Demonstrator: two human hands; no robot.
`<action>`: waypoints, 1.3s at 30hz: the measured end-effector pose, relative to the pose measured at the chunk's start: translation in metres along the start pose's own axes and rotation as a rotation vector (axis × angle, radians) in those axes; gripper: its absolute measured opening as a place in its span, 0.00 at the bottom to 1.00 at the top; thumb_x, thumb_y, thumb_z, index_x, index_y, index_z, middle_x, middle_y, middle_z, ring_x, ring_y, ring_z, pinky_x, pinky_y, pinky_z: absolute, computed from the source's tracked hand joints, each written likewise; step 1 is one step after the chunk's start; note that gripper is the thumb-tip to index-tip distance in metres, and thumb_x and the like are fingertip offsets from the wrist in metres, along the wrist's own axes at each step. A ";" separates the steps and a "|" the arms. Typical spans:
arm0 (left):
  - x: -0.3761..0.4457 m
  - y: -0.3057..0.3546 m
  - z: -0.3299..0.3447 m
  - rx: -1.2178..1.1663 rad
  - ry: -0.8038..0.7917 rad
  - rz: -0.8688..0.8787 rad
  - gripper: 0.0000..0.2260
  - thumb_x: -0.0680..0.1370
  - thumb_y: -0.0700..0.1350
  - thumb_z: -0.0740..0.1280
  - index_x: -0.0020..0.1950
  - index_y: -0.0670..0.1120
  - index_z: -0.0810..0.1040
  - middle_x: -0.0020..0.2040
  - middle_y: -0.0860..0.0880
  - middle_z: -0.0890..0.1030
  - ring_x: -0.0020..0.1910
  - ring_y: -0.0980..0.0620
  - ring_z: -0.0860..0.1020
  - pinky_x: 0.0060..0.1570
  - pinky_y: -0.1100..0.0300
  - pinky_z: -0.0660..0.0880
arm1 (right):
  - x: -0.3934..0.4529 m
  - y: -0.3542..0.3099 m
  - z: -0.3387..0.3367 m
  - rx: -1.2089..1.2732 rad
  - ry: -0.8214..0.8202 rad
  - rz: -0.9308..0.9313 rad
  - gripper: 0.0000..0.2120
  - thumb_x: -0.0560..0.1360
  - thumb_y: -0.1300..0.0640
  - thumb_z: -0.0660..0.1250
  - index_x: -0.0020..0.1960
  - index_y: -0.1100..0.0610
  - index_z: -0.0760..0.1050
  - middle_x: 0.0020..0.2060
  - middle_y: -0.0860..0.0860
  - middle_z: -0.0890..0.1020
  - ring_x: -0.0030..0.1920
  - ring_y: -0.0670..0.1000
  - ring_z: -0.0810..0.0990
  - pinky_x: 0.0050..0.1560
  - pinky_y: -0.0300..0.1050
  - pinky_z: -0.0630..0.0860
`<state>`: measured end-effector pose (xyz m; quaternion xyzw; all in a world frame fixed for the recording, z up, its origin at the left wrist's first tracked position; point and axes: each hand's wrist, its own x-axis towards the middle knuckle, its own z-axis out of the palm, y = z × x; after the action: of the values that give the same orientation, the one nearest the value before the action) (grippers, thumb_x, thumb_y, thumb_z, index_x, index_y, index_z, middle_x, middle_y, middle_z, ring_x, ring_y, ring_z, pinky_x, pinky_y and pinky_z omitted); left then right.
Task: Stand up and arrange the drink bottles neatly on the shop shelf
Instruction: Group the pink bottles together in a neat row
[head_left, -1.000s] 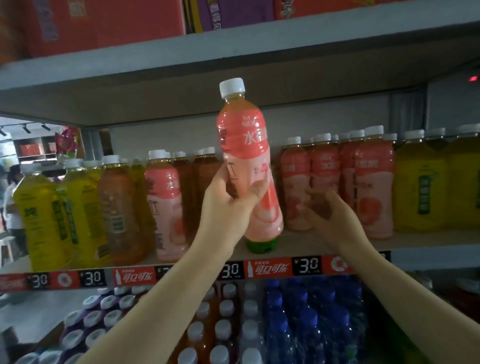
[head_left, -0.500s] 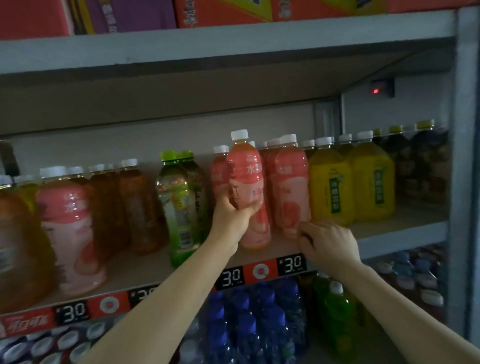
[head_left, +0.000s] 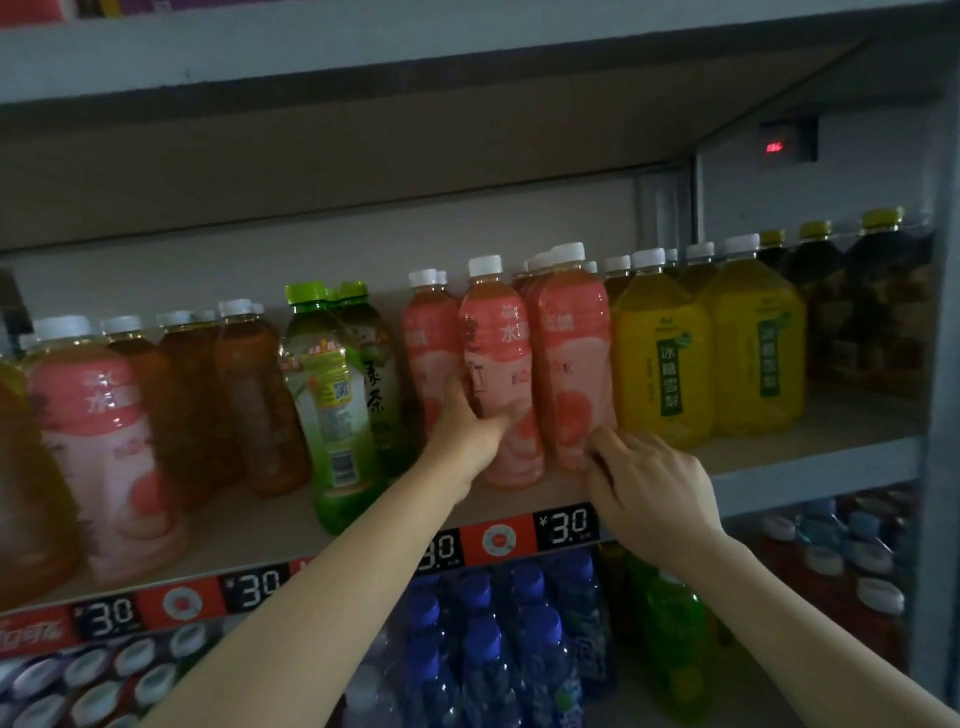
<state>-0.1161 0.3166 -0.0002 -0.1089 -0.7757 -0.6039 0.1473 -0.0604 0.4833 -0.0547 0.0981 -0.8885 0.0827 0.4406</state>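
My left grip (head_left: 475, 434) is wrapped round the lower waist of a pink bottle (head_left: 498, 374), thumb across the front, the other fingers hidden behind it. The bottle stands upright, long axis vertical, its base on the shelf (head_left: 810, 460) or just clear of it; I cannot tell which. Just right of it another pink bottle (head_left: 574, 358) touches its side, and my right grip (head_left: 649, 478) has curled fingertips against that one's base, pinching or only nudging, I can't say. Left of my grip, a green bottle (head_left: 332, 405) leans out of line, nearer my left hand. Behind the front rows, the bottles are mostly hidden
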 end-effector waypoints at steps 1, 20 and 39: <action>-0.001 -0.001 -0.001 0.024 -0.011 0.008 0.34 0.72 0.52 0.71 0.73 0.54 0.57 0.69 0.51 0.70 0.66 0.48 0.70 0.59 0.53 0.68 | 0.000 0.000 0.000 0.007 -0.009 -0.004 0.11 0.74 0.48 0.56 0.42 0.53 0.72 0.33 0.47 0.79 0.35 0.51 0.77 0.28 0.40 0.61; -0.010 -0.003 0.008 0.131 -0.031 -0.006 0.30 0.73 0.48 0.71 0.72 0.53 0.62 0.69 0.50 0.71 0.67 0.48 0.70 0.63 0.54 0.66 | -0.001 -0.002 -0.004 0.045 0.077 -0.034 0.16 0.74 0.46 0.53 0.36 0.53 0.73 0.27 0.46 0.77 0.29 0.49 0.76 0.25 0.36 0.58; -0.061 0.006 -0.047 0.287 0.139 0.213 0.14 0.78 0.50 0.64 0.63 0.53 0.71 0.50 0.59 0.77 0.46 0.63 0.77 0.38 0.74 0.70 | 0.004 -0.025 -0.003 0.180 -0.009 -0.087 0.11 0.76 0.48 0.58 0.46 0.55 0.73 0.36 0.48 0.79 0.37 0.53 0.77 0.30 0.40 0.62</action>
<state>-0.0529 0.2732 -0.0061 -0.1261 -0.8260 -0.4741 0.2778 -0.0548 0.4598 -0.0480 0.1763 -0.8743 0.1423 0.4293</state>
